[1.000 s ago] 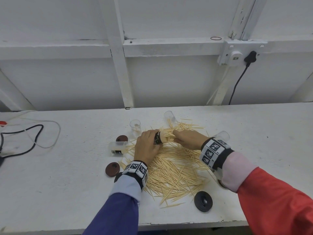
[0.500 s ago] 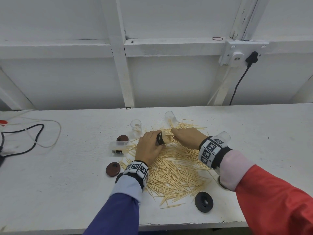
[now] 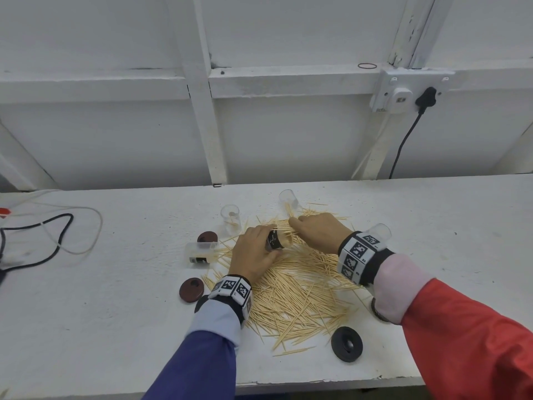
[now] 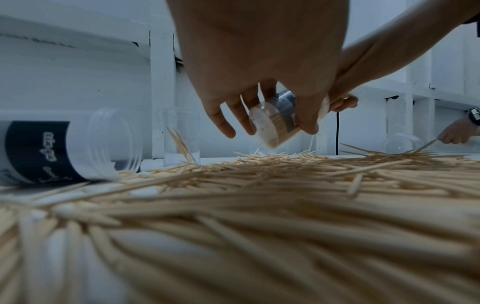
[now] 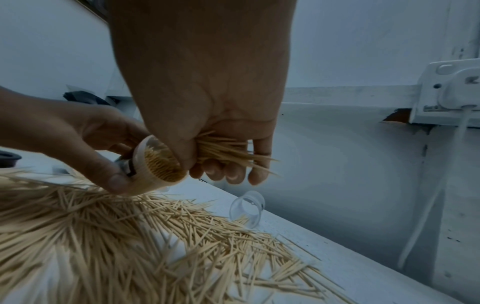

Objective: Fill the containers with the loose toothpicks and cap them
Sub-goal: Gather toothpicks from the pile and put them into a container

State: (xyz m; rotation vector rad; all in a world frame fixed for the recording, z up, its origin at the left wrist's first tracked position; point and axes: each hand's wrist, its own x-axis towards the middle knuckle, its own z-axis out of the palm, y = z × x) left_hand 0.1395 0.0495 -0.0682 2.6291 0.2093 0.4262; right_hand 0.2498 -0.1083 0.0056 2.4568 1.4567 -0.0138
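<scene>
**A Jar Tipped Sideways Over the Toothpick Pile**

The left hand (image 3: 253,252) curls its fingers and thumb around a small clear jar (image 5: 158,164). The jar is tipped on its side above the pile of toothpicks (image 3: 297,290), and its open mouth points toward the right hand (image 3: 320,230). The jar looks nearly full, packed tight with pale sticks, with a dark label around it. The right hand is closed around a bunch of toothpicks (image 5: 223,152), right beside the jar's mouth. Their sharp tips poke out past the fingers.

Five containers (image 3: 230,219); four visible caps (image 3: 346,343); one toothpick pile (image 3: 300,295).
</scene>
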